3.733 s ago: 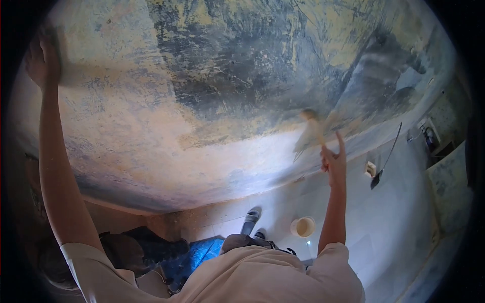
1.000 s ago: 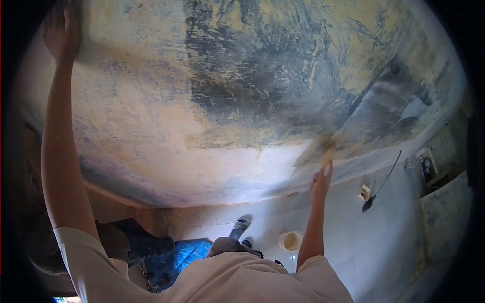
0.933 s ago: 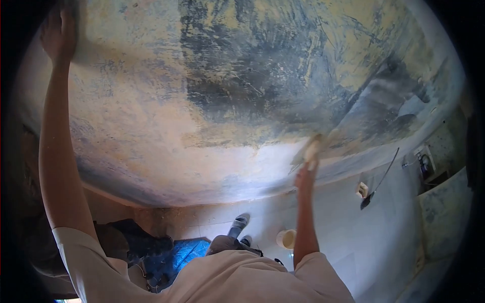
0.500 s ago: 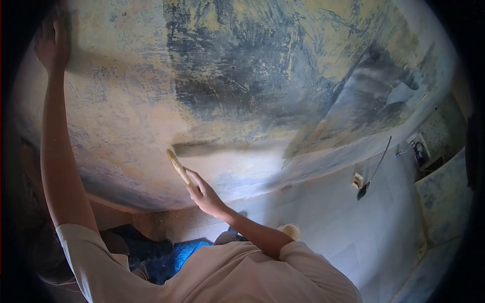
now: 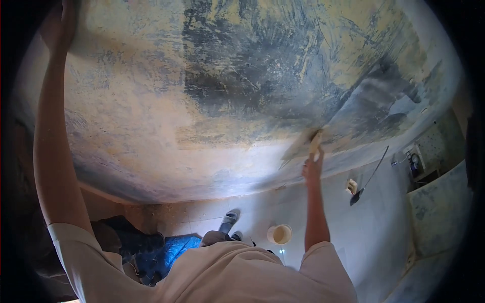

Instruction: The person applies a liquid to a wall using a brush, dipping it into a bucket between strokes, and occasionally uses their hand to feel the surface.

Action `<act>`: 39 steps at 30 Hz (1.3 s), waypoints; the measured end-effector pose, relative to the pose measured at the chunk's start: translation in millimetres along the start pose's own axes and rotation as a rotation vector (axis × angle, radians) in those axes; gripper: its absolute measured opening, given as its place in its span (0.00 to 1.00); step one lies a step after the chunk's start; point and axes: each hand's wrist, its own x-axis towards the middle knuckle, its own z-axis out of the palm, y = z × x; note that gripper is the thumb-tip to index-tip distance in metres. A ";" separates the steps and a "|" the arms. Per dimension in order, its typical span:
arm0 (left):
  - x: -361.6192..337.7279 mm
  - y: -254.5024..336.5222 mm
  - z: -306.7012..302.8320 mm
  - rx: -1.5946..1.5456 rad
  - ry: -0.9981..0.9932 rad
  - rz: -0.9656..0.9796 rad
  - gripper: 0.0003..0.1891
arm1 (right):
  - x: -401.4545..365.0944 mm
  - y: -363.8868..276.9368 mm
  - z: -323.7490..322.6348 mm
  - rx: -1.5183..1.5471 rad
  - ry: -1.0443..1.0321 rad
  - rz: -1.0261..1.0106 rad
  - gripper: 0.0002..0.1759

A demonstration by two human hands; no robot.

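My right hand (image 5: 312, 166) is closed round a slim, pale, wooden-looking hand tool (image 5: 316, 143). The tool's far end is at the patchy wall (image 5: 146, 111), near the lower edge of the dark grey area; its working edge is too small to make out. At the upper left, my left hand (image 5: 59, 29) lies against the wall with its arm raised and nothing seen in it. Its fingertips run into the dark border of the view. Grey, yellow and whitish patches mark the wall surface.
On the tiled floor stands a pale bucket (image 5: 279, 234), right of my shoe (image 5: 231, 217). Blue plastic sheeting (image 5: 179, 248) lies at lower left. A dark long-handled tool (image 5: 356, 197) and a small pale box-like object (image 5: 351, 186) are at right, before a recess (image 5: 422, 164).
My right hand has swept the tool rightward along the wall, its arm now more upright. My left hand stays on the wall. The bucket and my shoe show more fully.
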 end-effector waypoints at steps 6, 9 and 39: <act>5.5 10.9 -1.7 -0.005 0.093 0.105 0.27 | -124.4 108.2 181.4 -0.036 -0.161 -0.161 0.31; 9.3 25.4 -8.2 -0.037 0.121 0.149 0.27 | -179.9 92.6 208.5 -0.021 -0.309 -0.233 0.29; 8.3 105.4 -45.8 -0.313 -0.045 -0.108 0.32 | -19.9 162.5 -2.6 -0.527 -0.180 -0.309 0.24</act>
